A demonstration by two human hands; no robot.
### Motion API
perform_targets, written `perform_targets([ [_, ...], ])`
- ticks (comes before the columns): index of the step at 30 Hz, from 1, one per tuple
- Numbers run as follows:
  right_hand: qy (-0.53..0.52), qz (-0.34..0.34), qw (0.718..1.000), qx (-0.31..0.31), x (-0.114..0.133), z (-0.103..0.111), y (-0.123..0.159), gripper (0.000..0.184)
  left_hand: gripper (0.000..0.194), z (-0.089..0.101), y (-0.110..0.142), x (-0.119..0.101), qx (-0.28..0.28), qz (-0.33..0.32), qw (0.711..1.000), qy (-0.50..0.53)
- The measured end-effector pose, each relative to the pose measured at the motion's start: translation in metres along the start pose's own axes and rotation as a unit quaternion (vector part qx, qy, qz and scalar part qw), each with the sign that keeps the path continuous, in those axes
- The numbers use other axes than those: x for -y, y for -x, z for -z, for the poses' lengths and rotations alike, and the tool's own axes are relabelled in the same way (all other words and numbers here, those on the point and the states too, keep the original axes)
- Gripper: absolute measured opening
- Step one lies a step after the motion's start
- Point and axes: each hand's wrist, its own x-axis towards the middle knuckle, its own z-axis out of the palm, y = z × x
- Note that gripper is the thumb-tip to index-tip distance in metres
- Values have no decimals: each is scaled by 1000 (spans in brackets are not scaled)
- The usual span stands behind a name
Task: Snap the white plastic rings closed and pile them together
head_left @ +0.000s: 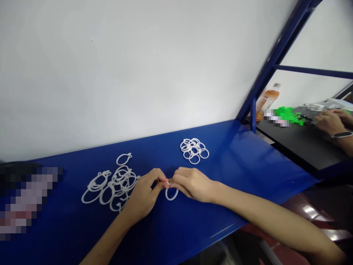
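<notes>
My left hand (pixel 146 191) and my right hand (pixel 193 183) meet over the blue table, fingertips pinched together on one white plastic ring (pixel 171 199). The ring hangs below the fingers, and its upper part is hidden by them. Beside my left hand lies a loose pile of white rings with small tabs or loops (pixel 121 184), partly covered by that hand. One such ring (pixel 122 159) lies apart behind the pile. Beyond my right hand is a smaller cluster of white rings (pixel 194 150), overlapping one another.
A blue metal frame (pixel 271 55) rises at the table's right end. Past it, a black table (pixel 298 143) bears a bottle of orange drink (pixel 267 99), green pieces (pixel 286 113) and another person's hands (pixel 332 121). Behind the blue table (pixel 220 206) stands a pale wall (pixel 138 73).
</notes>
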Motion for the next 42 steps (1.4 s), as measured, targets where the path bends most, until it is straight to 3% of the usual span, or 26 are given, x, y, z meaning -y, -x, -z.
perform_targets([
  [6,-32,-127,987,-88,6,6,-4,20,23,-1,1,-6,-26,16,999,44],
  [10,-22,-176,981,-75,2,6,-4,23,16,-7,1,-6,-51,6,999,-11],
  [15,-79,-134,984,-83,-3,9,-5,26,16,-6,0,0,-88,-14,993,-72],
  [19,-101,-66,991,-53,-5,11,-6,21,17,-4,0,2,-72,-8,995,-67],
  [24,-89,-28,995,-21,-10,12,-5,20,23,-2,-1,6,-66,-12,994,-86],
  [27,-49,-57,995,-64,-30,22,-8,19,35,13,-5,16,-96,-12,981,-171],
  [30,-7,-160,978,-131,-69,39,-15,10,45,37,-10,31,-149,33,944,-291],
  [33,2,-244,963,-110,-109,52,-23,10,49,53,-12,46,-130,110,910,-378],
  [37,-4,-292,951,-99,-140,53,-25,11,47,56,-11,56,-72,152,893,-419],
  [42,2,-300,950,-87,-146,45,-21,11,47,51,-11,57,-83,126,896,-419],
])
